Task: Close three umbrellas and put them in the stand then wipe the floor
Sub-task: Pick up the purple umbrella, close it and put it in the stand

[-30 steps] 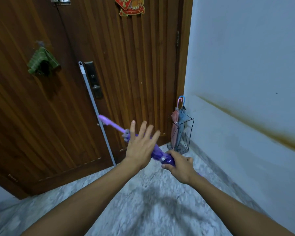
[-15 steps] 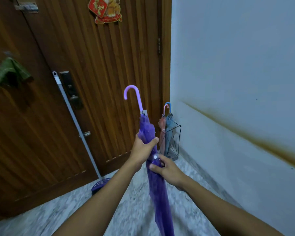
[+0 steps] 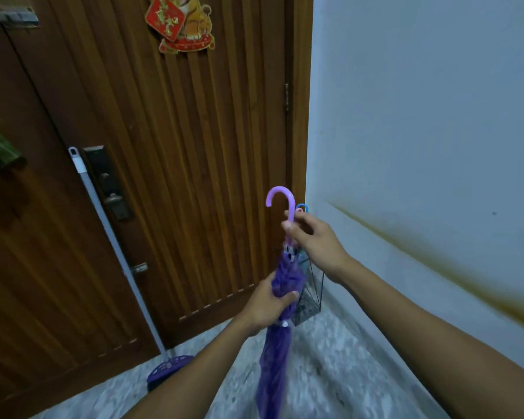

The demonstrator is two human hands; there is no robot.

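I have the purple umbrella (image 3: pixel 280 322) upright and folded between both hands, tip down towards the marble-patterned floor (image 3: pixel 330 367). My left hand (image 3: pixel 268 306) is the lower grip, fingers wrapped round the bunched canopy just above its white strap button, I judge to keep the loose, crinkled fabric gathered. Above it, my right hand (image 3: pixel 312 237) is the upper grip, pinching the straight shank of the smooth lilac plastic handle just under its hooked end, which should let me steer the umbrella like a rod.

Just beyond both grips, partly hidden by them, stands the thin black wire stand (image 3: pixel 310 300) in the corner where the ribbed wooden door (image 3: pixel 194 146) meets the pale painted wall (image 3: pixel 421 116). A blue hooked handle (image 3: pixel 303 207) and a pink one beside it peek out behind my right hand, so I judge two umbrellas already sit inside. To the left of the grips a mop (image 3: pixel 118 252) leans against the door, pale pole, purple head on the floor.
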